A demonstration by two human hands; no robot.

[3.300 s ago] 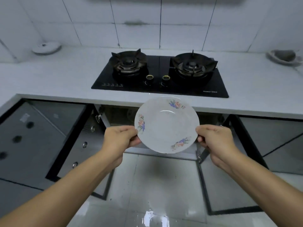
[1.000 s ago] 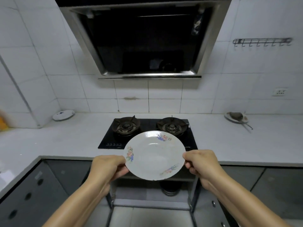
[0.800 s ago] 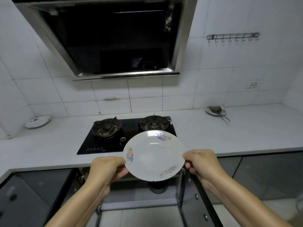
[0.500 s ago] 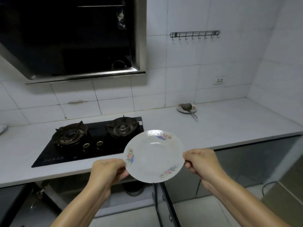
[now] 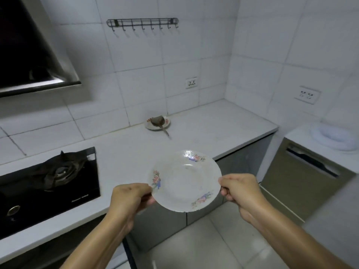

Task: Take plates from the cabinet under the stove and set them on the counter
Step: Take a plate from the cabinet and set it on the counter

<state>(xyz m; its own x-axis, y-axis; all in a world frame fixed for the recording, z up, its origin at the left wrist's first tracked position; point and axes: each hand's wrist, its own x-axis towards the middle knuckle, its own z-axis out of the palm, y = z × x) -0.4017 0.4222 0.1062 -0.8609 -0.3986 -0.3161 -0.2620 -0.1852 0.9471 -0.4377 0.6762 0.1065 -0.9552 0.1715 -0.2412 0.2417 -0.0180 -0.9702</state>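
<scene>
Holding the flowered plate (image 5: pixel 185 181) by its edges, your left hand (image 5: pixel 129 198) and right hand (image 5: pixel 240 189) grip it above the counter (image 5: pixel 174 144) edge; plate is empty.

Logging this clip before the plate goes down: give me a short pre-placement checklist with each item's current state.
1. Flowered plate gripped at both rims by left hand and right hand: ok.
2. Plate roughly level: ok.
3. Bare counter ahead of the plate: ok.
4. Clear of the stove to the left: ok.
5. Apart from the small dish near the wall: ok.
6. Plate already resting on the counter: not ok, held above its edge.
</scene>
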